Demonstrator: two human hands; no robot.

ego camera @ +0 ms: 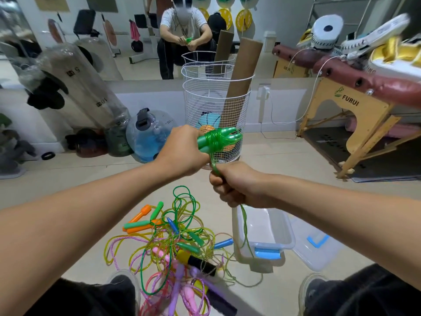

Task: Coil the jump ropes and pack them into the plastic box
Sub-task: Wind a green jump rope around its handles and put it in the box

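Pale floor tiles run up to a mirrored wall in what looks like a small gym room. Held above that floor, the green jump rope (pixel 217 139) has its two green handles side by side with cord wound round them in several turns. The left hand (pixel 182 149) is curled round the handles, gripping them firmly. Just below and right of it, the right hand (pixel 232 185) is a closed fist round the rope's loose cord, which runs taut up to the wound bundle and trails down from the fist over the plastic box (pixel 264 231).

That clear box sits open on the floor under the right forearm, a blue latch on its near end, nothing visible inside but the hanging cord. Its lid (pixel 316 249) lies just beside it to the right. Left of the box lies a tangled pile of jump ropes (pixel 173 242) in green, yellow, pink, orange, blue and purple.

Beyond the hands stands a white wire basket (pixel 216 106) with a cardboard tube (pixel 243 69) leaning in it. A wooden massage table (pixel 355 115) marked FURUI stands at the right.
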